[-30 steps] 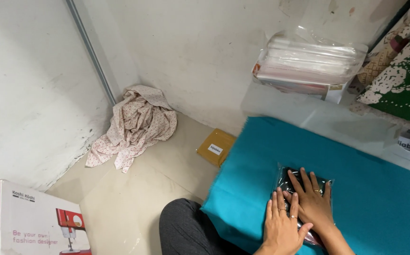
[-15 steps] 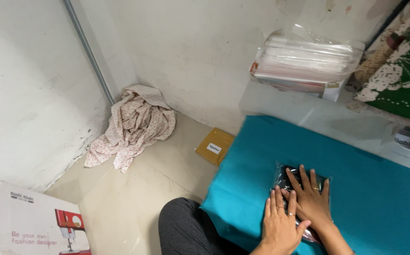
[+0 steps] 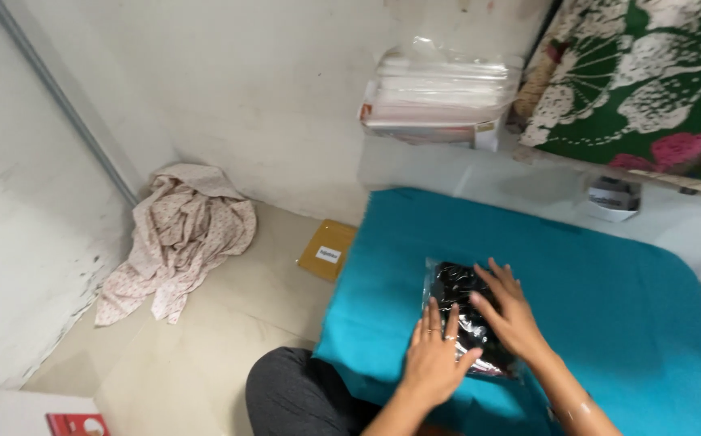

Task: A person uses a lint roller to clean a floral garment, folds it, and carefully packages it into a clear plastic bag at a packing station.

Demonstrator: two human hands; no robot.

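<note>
A clear plastic bag [image 3: 468, 319] of dark, shiny cloth lies on the teal cloth [image 3: 609, 291], its long side seemingly running away from the person. The left hand [image 3: 434, 359] and right hand [image 3: 512, 315] press flat, fingers spread, on it.

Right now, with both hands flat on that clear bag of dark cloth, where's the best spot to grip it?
Probably the far left corner of the bag, coming from the wall side. The bag lies flat on the teal cloth, and the left hand and right hand cover its near half; that corner stays bare.
</note>
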